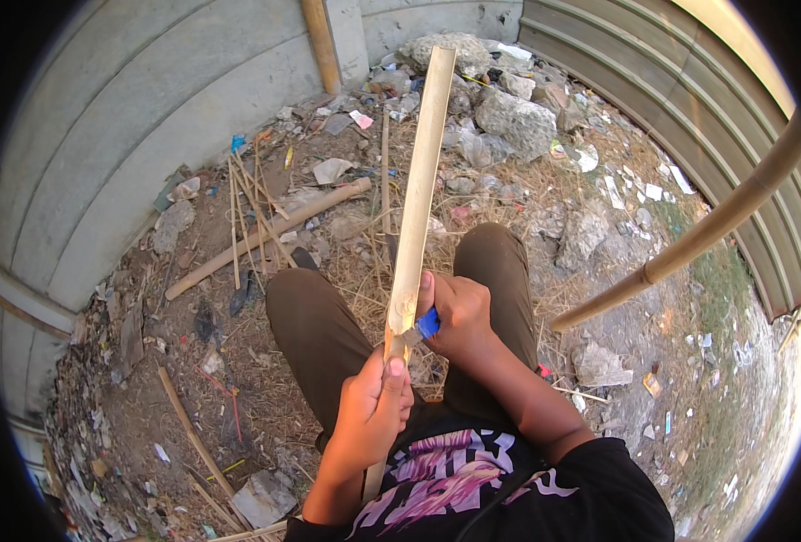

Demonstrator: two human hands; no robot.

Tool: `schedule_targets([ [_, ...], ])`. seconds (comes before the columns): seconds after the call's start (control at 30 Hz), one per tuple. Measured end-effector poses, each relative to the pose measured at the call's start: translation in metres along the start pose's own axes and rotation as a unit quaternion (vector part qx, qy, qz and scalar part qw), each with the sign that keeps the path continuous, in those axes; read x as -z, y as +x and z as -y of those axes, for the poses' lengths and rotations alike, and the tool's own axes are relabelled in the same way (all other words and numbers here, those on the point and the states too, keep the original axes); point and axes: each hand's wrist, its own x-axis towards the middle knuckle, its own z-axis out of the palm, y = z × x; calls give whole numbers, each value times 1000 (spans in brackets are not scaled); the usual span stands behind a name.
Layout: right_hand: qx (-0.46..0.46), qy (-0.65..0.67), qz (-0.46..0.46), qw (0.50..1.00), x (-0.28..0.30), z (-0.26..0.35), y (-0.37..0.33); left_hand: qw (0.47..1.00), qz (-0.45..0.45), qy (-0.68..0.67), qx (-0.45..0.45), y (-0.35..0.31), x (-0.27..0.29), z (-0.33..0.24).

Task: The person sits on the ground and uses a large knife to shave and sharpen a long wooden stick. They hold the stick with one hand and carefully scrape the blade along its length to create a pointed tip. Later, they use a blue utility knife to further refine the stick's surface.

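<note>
A long split bamboo piece (420,185) stretches away from my lap, its hollow inner side facing up. My left hand (370,411) is closed round its near part, with the thumb on top. In my closed right hand (460,312) is a blue-handled knife (429,323). Its short blade lies against the bamboo just beyond my left hand, at a node with a rough, pale cut surface. My right thumb rests along the bamboo's right edge. The fingers wrapped round the knife hide most of its handle.
On the littered ground lie a bamboo pole (269,238) and several thin sticks (254,203). Large rocks (516,125) are heaped at the back. A leaning bamboo pole (689,244) crosses the right side. A concrete wall (161,99) and a corrugated fence (662,81) enclose the area.
</note>
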Motion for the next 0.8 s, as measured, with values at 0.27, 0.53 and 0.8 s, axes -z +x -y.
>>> schedule_targets([
  [0.27,25,-18,-23,999,14,0,24,999,-25,-11,-20,-9,-12,-4],
  [0.53,-41,-72,-125,989,21,-32,70,999,-3,-31,-14,-11,-14,2],
  [0.8,-33,-118,-176,977,30,-62,122,999,12,-14,-27,-9,-20,2],
])
